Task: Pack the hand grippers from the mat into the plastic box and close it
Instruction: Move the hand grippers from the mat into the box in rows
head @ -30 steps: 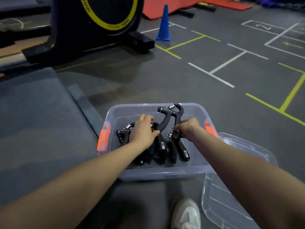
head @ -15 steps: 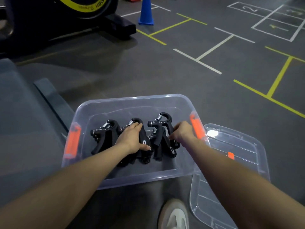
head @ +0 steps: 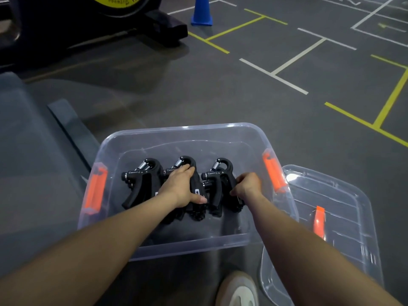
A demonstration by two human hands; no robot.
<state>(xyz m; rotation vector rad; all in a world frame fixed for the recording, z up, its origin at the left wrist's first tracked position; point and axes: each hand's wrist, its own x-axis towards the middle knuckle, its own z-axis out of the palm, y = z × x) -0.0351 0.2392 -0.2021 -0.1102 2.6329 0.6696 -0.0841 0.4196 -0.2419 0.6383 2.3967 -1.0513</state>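
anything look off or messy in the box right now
Nothing stands out. The hand grippers stand in a tidy row inside the box, with the left hand and right hand resting on them. The lid lies flat on the floor to the right, not yet on.

black hand grippers (head: pixel 143 184) | in open clear box (head: pixel 181 131) | perhaps six

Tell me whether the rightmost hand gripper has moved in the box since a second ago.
Yes. The rightmost hand gripper dropped from above the box's far rim to the floor.
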